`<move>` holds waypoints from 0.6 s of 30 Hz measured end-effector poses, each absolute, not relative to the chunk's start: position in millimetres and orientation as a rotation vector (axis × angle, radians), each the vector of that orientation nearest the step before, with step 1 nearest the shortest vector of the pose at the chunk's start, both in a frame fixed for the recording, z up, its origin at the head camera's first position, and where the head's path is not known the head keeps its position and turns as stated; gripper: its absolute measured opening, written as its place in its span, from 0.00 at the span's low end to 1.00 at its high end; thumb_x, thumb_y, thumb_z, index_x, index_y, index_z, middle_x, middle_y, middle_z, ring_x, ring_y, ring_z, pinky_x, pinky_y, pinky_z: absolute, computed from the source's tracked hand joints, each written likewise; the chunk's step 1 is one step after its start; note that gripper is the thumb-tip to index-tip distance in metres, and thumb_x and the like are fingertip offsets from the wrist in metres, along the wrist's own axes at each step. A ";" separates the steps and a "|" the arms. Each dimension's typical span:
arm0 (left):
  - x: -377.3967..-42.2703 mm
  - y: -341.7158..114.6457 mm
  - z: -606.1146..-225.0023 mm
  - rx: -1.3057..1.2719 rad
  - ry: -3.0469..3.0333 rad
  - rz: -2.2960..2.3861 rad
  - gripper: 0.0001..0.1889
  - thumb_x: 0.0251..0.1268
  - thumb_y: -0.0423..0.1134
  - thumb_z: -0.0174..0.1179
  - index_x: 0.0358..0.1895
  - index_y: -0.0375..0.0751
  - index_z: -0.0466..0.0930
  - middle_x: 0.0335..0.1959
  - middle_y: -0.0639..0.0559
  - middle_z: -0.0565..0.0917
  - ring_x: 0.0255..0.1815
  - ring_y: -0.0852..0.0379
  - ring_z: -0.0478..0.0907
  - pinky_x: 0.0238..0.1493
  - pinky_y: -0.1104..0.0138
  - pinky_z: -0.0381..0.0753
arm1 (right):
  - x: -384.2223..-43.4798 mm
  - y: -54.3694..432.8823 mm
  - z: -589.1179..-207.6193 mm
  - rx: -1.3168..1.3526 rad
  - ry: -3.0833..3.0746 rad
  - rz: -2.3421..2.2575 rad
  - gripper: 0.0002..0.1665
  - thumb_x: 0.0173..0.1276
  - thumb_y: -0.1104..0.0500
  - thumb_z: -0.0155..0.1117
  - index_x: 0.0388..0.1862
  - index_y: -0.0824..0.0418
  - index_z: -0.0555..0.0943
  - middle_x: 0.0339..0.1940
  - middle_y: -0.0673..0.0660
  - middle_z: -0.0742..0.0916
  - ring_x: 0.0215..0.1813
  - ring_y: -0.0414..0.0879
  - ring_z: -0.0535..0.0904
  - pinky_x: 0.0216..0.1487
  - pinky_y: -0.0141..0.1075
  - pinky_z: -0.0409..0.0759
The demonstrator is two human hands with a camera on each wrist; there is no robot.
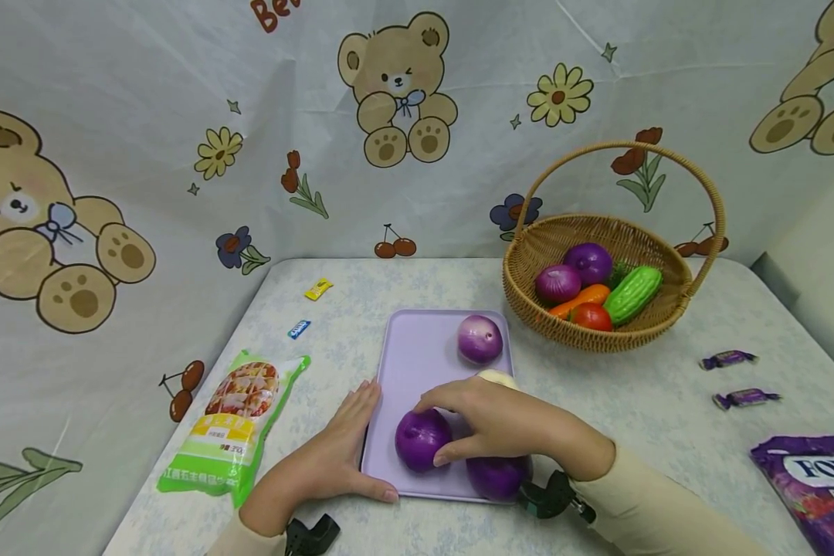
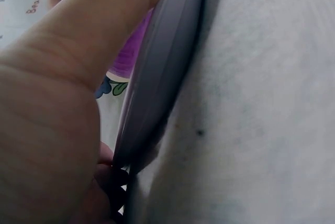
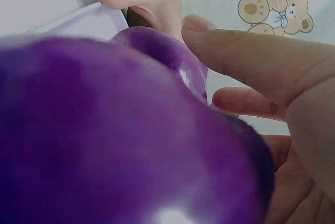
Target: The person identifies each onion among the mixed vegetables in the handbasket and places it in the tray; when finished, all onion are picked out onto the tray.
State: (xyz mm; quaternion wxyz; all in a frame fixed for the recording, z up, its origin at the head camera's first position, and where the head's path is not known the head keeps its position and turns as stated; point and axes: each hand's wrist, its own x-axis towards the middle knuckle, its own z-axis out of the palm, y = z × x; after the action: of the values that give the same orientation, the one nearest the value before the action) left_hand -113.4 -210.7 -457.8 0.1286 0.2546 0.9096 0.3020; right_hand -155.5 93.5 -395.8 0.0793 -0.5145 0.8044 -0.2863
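Note:
A lilac tray (image 1: 417, 347) lies on the table in the head view. My left hand (image 1: 337, 448) rests against its left side with fingers straight, the thumb by the near corner; the tray's edge (image 2: 162, 62) runs beside that hand in the left wrist view. My right hand (image 1: 493, 417) reaches over the tray, fingers and thumb curved round a dark purple onion (image 1: 422, 440). Beneath that wrist sits another dark purple onion (image 1: 498, 479), large and close in the right wrist view. A lighter purple onion (image 1: 480, 340) lies at the tray's far right. Behind the right hand, a pale yellowish thing (image 1: 498, 378) is mostly hidden.
A wicker basket (image 1: 598, 340) of vegetables stands at the back right. Left of the tray lie a green food bag (image 1: 232, 432), a yellow packet (image 1: 318, 289) and a blue one (image 1: 299, 330). Two purple-wrapped sweets (image 1: 728, 359) and a purple bag (image 1: 816, 483) lie at right.

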 end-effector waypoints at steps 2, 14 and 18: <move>-113.4 -210.7 -457.3 0.735 2.644 0.878 0.80 0.41 0.76 0.77 0.86 0.34 0.36 0.87 0.41 0.37 0.85 0.45 0.31 0.81 0.47 0.38 | -155.9 94.2 -395.6 -1.539 2.421 -0.843 0.31 0.68 0.43 0.77 0.64 0.56 0.83 0.60 0.46 0.86 0.62 0.36 0.80 0.65 0.35 0.78; -113.4 -211.2 -457.6 0.757 2.651 0.881 0.80 0.41 0.75 0.77 0.86 0.33 0.36 0.87 0.40 0.38 0.85 0.44 0.31 0.81 0.47 0.37 | -157.1 95.5 -392.9 -1.558 2.454 -0.812 0.31 0.68 0.41 0.77 0.63 0.55 0.83 0.59 0.45 0.87 0.61 0.36 0.81 0.64 0.35 0.78; -113.6 -210.4 -457.2 0.768 2.650 0.882 0.80 0.42 0.75 0.77 0.86 0.32 0.36 0.87 0.39 0.38 0.85 0.44 0.31 0.81 0.47 0.37 | -157.4 97.6 -390.1 -1.550 2.477 -0.810 0.31 0.69 0.40 0.75 0.63 0.55 0.84 0.60 0.45 0.87 0.63 0.37 0.80 0.65 0.38 0.78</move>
State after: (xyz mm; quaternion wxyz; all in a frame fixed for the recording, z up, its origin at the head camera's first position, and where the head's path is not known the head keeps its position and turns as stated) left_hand -113.6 -210.4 -457.2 0.1222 0.2633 0.9080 0.3021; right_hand -157.4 97.6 -390.1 0.0547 -0.5106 0.8156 -0.2666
